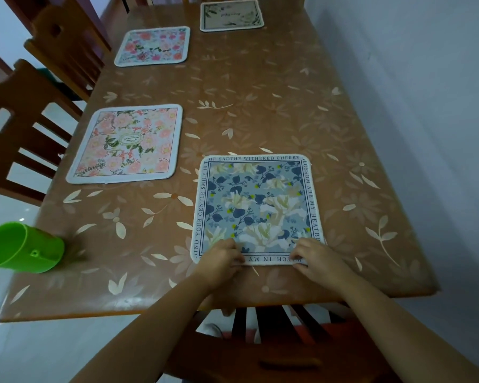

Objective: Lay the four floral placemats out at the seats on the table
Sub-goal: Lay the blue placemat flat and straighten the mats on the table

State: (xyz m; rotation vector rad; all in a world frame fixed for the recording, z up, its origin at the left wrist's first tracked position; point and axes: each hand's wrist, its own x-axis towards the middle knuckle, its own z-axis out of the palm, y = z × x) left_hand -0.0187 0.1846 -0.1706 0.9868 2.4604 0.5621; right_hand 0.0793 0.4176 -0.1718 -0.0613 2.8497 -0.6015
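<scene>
A blue floral placemat (256, 205) with a text border lies flat near the table's front edge. My left hand (219, 259) pinches its near left corner and my right hand (317, 257) pinches its near right corner. A pink floral placemat (127, 143) lies at the left side of the table. Farther back on the left lies another pink and blue floral placemat (154, 46). A pale green-leafed placemat (231, 15) sits at the far end.
The brown table (288, 106) has a leaf-patterned cover and stands against a white wall on the right. A green plastic cup (22, 248) lies on its side at the front left corner. Wooden chairs (20, 128) stand along the left; another chair (274, 341) is below my arms.
</scene>
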